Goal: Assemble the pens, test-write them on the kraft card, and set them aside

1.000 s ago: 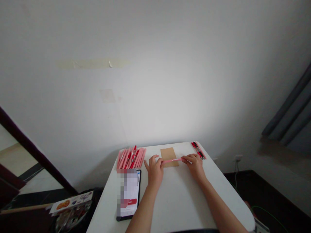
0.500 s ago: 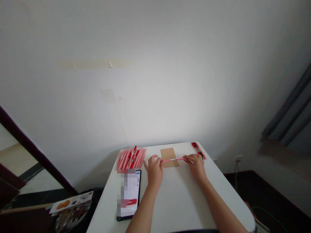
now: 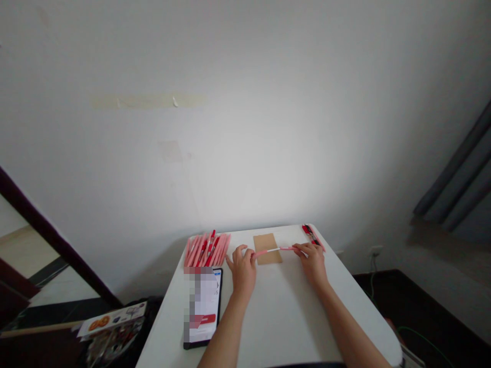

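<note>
A slim pink pen (image 3: 262,253) stretches between my two hands above a piece of brown card (image 3: 267,239). My left hand (image 3: 243,271) pinches its left end between thumb and finger, the other fingers loosely curled. The right end is gripped by the fingertips of my right hand (image 3: 311,263). A white stretch shows mid-pen, and the line bends slightly there; whether the two parts are separate I cannot tell. Left of my left hand lies a pile of pink and red pens (image 3: 207,250). Beyond my right hand are a few red, black and pink pens (image 3: 310,232).
A phone (image 3: 205,327) with a lit, partly blurred screen lies on the white table (image 3: 284,317), near my left forearm. The wall (image 3: 245,153) rises behind the table. At lower left stands a dark bag or bin (image 3: 115,347) with a printed box on it.
My hands have moved slightly apart, the right one a little to the right. More of the white stretch shows on the pen, and its right part sits a bit higher.
</note>
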The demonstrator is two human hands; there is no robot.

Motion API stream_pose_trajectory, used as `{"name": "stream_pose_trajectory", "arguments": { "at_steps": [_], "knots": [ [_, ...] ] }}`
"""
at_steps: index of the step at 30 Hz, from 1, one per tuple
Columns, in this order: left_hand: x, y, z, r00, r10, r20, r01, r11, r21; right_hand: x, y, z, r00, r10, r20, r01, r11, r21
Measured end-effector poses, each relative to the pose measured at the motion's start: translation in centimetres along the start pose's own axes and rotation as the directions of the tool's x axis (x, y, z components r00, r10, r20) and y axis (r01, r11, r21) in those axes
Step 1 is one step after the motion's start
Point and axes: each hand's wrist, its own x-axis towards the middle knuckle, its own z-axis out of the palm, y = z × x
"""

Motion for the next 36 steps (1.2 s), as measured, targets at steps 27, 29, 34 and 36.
{"name": "stream_pose_trajectory", "arguments": {
  "at_steps": [27,29,34,36],
  "knots": [
    [-0.1,-0.1,0.5,0.997,-0.03,-0.072,0.031,0.999,0.02,0.1,0.6,0.2,0.995,0.095,-0.028,-0.094,0.996,0.009],
    [-0.2,0.1,0.7,0.996,-0.012,-0.085,0.015,0.999,0.031,0.1,0.6,0.2,0.995,0.093,-0.022,-0.093,0.996,0.011],
    [-0.7,0.6,1.0,0.988,0.03,-0.149,-0.017,0.996,0.093,0.1,0.5,0.2,0.995,0.099,-0.017,-0.099,0.995,0.014],
    [-0.8,0.9,1.0,0.984,0.032,-0.176,-0.01,0.992,0.124,0.1,0.5,0.1,0.995,0.1,-0.012,-0.1,0.995,0.012]
  ]
}}
